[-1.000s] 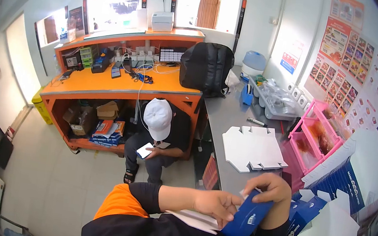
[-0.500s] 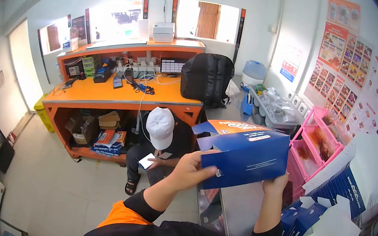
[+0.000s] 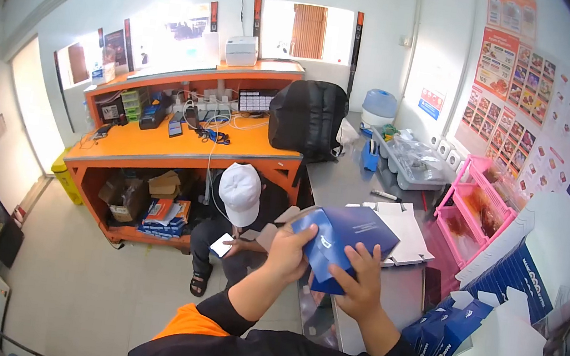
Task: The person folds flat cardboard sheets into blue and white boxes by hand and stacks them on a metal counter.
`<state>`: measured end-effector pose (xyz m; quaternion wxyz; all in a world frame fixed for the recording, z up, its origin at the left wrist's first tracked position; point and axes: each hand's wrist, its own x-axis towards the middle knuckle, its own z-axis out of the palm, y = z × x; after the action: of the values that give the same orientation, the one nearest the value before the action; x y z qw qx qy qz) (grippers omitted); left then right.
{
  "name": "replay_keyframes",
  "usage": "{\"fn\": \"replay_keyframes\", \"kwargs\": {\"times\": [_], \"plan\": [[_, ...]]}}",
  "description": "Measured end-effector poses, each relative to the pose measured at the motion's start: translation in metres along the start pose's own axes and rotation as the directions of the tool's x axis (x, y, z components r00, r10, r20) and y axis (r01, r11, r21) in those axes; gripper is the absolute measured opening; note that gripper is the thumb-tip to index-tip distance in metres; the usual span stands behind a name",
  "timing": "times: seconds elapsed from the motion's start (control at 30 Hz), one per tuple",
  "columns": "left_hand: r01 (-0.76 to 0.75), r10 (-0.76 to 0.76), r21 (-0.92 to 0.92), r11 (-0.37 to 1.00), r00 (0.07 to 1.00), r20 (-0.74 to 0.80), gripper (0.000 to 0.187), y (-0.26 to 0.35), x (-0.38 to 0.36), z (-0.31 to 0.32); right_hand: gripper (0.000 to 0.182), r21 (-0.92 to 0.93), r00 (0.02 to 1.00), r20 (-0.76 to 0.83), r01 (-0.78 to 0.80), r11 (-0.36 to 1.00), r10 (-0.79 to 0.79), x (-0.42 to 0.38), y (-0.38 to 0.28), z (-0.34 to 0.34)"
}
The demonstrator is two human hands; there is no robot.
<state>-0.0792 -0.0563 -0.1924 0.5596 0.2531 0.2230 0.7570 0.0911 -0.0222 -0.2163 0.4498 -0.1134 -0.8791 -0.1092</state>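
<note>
A blue cardboard box (image 3: 361,230), partly folded, is held in front of me above the metal table (image 3: 341,185). My left hand (image 3: 289,252) grips its left end, thumb on the blue end panel and fingers behind. My right hand (image 3: 359,281) touches the near lower side, its fingers spread over the blue panel. Brown-grey flaps stick out at the box's left. White flat cardboard (image 3: 410,238) lies on the table just behind and to the right of the box.
A seated person in a white cap (image 3: 239,195) holds a phone at the left. Around are an orange desk (image 3: 181,147), a black backpack (image 3: 309,118), a grey tray (image 3: 412,167), pink baskets (image 3: 476,212) and folded blue boxes (image 3: 449,326) at the right.
The blue box has been turned and lowered leftward, its end panel now facing me. My right hand moved from its right end to the near side. White cardboard on the table has come into view.
</note>
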Motion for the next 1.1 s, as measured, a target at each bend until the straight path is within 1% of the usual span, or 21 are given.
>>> {"fn": "replay_keyframes", "kwargs": {"times": [0.07,0.13,0.17,0.27,0.3,0.4,0.47,0.53,0.63,0.67,0.7,0.73,0.8,0.87,0.9,0.93,0.97,1.0,1.03,1.07,1.1], "plan": [[0.071,-0.068,-0.061,0.996,0.997,0.045,0.031,-0.002,-0.003,0.006,0.041,0.268,0.98,-0.169,-0.053,0.962,0.101,0.003,-0.001,-0.009],[-0.005,0.004,0.018,1.0,0.998,0.062,0.034,-0.016,0.0,0.003,0.041,0.551,0.915,-0.284,-0.09,0.83,0.287,0.001,-0.003,-0.007],[-0.042,0.038,0.056,0.998,0.997,0.072,0.036,-0.022,0.001,0.005,0.038,0.466,0.922,-0.275,-0.122,0.876,0.274,0.003,-0.004,-0.005],[-0.029,0.034,-0.042,0.999,0.991,0.132,0.034,-0.027,-0.019,0.03,0.032,0.178,0.942,-0.231,-0.203,0.963,0.241,0.009,-0.007,-0.005],[-0.042,0.061,-0.087,0.995,0.971,0.23,0.032,-0.037,-0.012,0.017,0.032,0.164,0.958,-0.184,-0.189,0.968,0.218,0.008,-0.008,-0.007],[0.201,-0.153,-0.143,0.969,0.945,0.291,0.029,-0.033,-0.007,0.013,0.036,0.3,0.968,-0.16,-0.139,0.944,0.194,0.0,-0.007,-0.007],[0.195,-0.191,0.003,0.981,0.961,0.202,0.028,-0.044,-0.016,0.018,0.041,0.255,0.924,-0.218,-0.258,0.932,0.315,-0.005,-0.004,0.005],[0.1,-0.112,0.108,0.989,0.987,0.113,0.023,-0.059,-0.015,0.014,0.044,0.218,0.897,-0.21,-0.346,0.913,0.39,-0.007,-0.001,0.01],[0.025,-0.139,0.45,0.893,0.965,0.223,0.029,-0.034,-0.025,0.012,0.048,0.374,0.921,-0.063,-0.336,0.864,0.385,0.0,-0.008,-0.011],[0.082,-0.239,0.531,0.843,0.943,0.233,0.03,-0.025,-0.025,0.005,0.05,0.425,0.925,-0.01,-0.34,0.839,0.38,0.001,-0.01,-0.017],[0.132,-0.337,0.61,0.782,0.911,0.236,0.03,-0.017,-0.024,-0.003,0.049,0.544,0.896,-0.076,-0.33,0.772,0.437,0.002,-0.008,-0.021],[0.173,-0.434,0.684,0.708,0.871,0.23,0.031,-0.007,-0.023,-0.009,0.047,0.626,0.879,-0.055,-0.34,0.702,0.474,0.002,-0.004,-0.027],[0.229,-0.593,0.644,0.73,0.681,0.43,0.034,0.01,-0.03,-0.008,0.042,0.762,0.836,-0.008,-0.35,0.545,0.549,0.002,0.003,-0.046],[0.312,-0.707,0.643,0.699,0.434,0.558,0.031,0.016,-0.035,-0.001,0.031,0.651,0.89,0.271,-0.45,0.611,0.367,0.021,-0.001,-0.066],[0.336,-0.742,0.663,0.669,0.359,0.566,0.032,0.002,-0.033,-0.013,0.028,0.584,0.874,0.417,-0.468,0.663,0.25,0.028,-0.002,-0.072],[0.4,-0.742,0.625,0.671,0.345,0.575,0.034,-0.006,-0.033,-0.017,0.026,0.515,0.818,0.558,-0.475,0.714,0.141,0.034,-0.003,-0.077],[0.464,-0.742,0.585,0.665,0.329,0.583,0.035,-0.012,-0.033,-0.018,0.021,0.475,0.785,0.602,-0.499,0.725,0.146,0.039,-0.004,-0.083],[0.53,-0.744,0.543,0.652,0.308,0.592,0.037,-0.018,-0.032,-0.017,0.021,0.443,0.822,0.538,-0.465,0.766,0.188,0.04,-0.006,-0.085],[0.678,-0.755,0.421,0.602,0.311,0.577,0.039,-0.015,-0.036,-0.007,0.021,0.398,0.852,0.47,-0.439,0.806,0.231,0.038,-0.008,-0.085],[0.707,-0.738,0.392,0.589,0.273,0.617,0.04,-0.018,-0.033,-0.009,0.021,0.34,0.875,0.398,-0.42,0.842,0.275,0.037,-0.008,-0.085],[0.74,-0.721,0.366,0.564,0.226,0.655,0.041,-0.022,-0.029,-0.013,0.023,0.437,0.908,0.365,-0.362,0.823,0.206,0.036,-0.005,-0.087]]}}
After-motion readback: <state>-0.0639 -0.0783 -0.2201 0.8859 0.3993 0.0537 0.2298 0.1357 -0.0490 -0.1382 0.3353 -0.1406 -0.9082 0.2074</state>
